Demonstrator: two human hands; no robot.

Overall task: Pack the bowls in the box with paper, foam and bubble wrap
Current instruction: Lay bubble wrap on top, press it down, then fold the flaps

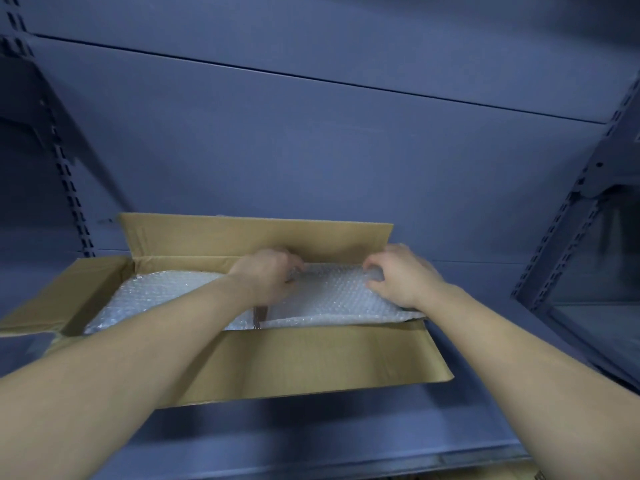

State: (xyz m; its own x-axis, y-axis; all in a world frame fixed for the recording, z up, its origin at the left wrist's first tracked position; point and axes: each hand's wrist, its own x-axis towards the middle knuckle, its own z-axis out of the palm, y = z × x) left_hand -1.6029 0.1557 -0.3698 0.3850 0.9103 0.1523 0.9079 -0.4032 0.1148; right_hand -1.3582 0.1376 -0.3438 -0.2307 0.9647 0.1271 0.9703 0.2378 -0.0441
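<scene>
Hands (332, 275) press bubble wrap (332, 299); box (311, 358) contents hidden.

Two bare forearms come in from the near edge, one on the left and one on the right. No sleeves cover them as far as the frame shows. The left hand (266, 275) and right hand (401, 275) are ungloved, with no rings, watch or bracelet visible.
</scene>
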